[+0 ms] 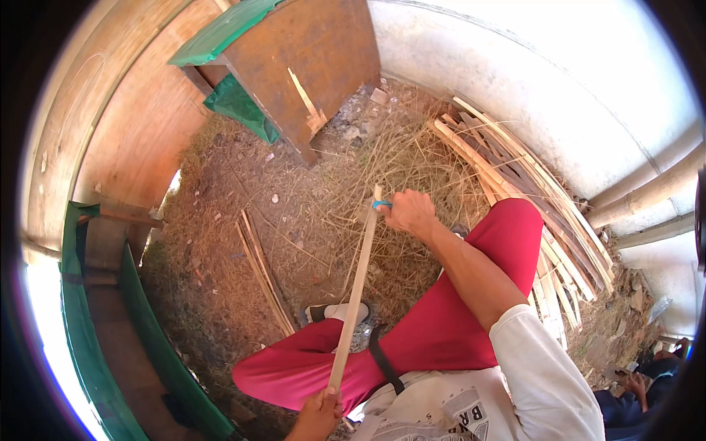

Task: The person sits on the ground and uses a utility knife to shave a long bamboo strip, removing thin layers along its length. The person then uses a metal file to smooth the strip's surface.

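A long, flat, pale strip of wood or bamboo [357,294] slants across my lap, its far end above the shavings on the ground. My left hand [321,413] is closed round its near end, close to my body. Out along the strip, my right hand [412,213] grips a small blue tool [381,204] that lies against the strip just short of its far tip. The tool's working edge is hidden, so its exact kind cannot be made out. My right arm is stretched forward over my red-trousered knee [507,235].
Thin curled shavings [412,158] litter the dirt floor. A pile of long strips [529,191] lies at right by the white wall; a few loose strips [265,272] lie at left. A brown wooden box [301,59] stands ahead, a green-edged bench [132,331] at left. Another person [640,389] sits at lower right.
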Available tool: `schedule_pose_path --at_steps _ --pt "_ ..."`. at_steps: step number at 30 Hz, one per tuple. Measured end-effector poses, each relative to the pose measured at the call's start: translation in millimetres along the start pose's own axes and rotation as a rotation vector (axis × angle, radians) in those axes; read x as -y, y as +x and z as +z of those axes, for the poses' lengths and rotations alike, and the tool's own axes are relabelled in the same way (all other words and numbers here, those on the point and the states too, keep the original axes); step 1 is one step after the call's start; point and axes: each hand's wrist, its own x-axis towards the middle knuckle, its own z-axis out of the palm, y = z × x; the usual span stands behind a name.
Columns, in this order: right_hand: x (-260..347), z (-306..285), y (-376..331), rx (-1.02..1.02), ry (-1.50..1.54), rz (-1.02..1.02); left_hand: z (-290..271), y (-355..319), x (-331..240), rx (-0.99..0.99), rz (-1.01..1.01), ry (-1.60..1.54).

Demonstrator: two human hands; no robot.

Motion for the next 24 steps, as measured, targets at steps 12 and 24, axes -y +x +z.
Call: schedule_pose_path --at_steps 12,24 --pt "-3.4 3.1 3.6 -0.01 0.003 -0.01 18.3 -15.6 -7.1 -0.197 0.004 0.23" --pt "-3.2 2.8 3.0 -0.049 0.023 -0.032 9.9 -7.4 5.4 -0.302 0.195 0.471"
